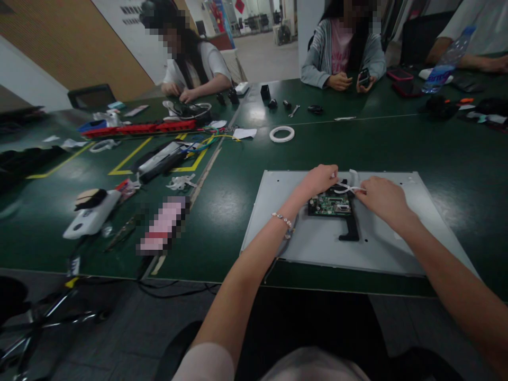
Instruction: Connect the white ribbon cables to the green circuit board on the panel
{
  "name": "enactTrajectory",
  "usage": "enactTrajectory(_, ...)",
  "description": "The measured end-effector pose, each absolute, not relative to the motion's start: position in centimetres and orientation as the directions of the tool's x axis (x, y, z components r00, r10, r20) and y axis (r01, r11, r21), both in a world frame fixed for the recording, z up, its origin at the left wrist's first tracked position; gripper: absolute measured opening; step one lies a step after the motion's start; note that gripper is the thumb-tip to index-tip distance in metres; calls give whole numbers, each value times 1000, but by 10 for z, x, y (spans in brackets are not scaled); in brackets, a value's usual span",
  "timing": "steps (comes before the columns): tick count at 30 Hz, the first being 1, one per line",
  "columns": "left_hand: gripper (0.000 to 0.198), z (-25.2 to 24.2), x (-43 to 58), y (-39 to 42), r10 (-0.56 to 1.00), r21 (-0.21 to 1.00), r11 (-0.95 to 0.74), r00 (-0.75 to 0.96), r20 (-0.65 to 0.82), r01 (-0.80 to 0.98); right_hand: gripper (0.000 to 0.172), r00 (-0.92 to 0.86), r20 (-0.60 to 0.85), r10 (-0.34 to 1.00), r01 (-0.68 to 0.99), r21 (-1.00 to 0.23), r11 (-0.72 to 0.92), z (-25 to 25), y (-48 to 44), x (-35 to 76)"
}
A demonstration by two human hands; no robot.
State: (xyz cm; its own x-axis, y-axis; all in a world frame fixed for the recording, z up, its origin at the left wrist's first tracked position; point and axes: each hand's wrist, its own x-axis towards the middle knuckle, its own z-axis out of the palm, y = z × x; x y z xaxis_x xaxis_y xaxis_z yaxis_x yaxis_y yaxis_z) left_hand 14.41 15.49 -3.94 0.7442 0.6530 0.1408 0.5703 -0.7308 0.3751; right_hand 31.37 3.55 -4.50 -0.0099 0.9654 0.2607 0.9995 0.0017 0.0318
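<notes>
A flat grey panel (384, 227) lies on the green table, with a green circuit board (329, 205) and a black bracket (352, 228) on it. Over the top edge of the board, a thin white strip (344, 188) runs between my two hands. My left hand (322, 180) has its fingers pinched at the strip's left end. Closed on the right end of the same strip are the fingers of my right hand (381, 197). Another white piece (353, 177) stands up just behind the strip.
A roll of white tape (281, 134) lies beyond the panel. To the left are a phone (164, 225), a white device (92, 214), a red strip (138, 128) and cables. Several people sit across the table; a bottle (448, 61) stands at the right.
</notes>
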Motion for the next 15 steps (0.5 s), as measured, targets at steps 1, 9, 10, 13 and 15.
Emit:
enactTrajectory(1, 13, -41, 145, 155, 662, 374, -724, 736, 139, 580, 35, -14, 264, 964, 999, 52, 1, -47, 35, 313)
enactTrajectory(9, 33, -56, 143, 160, 772, 429, -617, 613, 168, 660, 21, 56, 307, 950, 991, 102, -92, -49, 26, 309)
enactTrajectory(10, 35, -56, 142, 161, 772, 418, -623, 606, 190, 662, 21, 62, 300, 952, 987, 121, -103, -47, 24, 307)
enactTrajectory(13, 34, -57, 140, 162, 756, 378, -651, 603, 254, 658, 29, 64, 280, 958, 973, 194, -122, -41, 20, 297)
enactTrajectory(15, 29, -57, 138, 162, 742, 369, -668, 619, 258, 646, 32, 68, 246, 967, 961, 243, -129, -36, 18, 292)
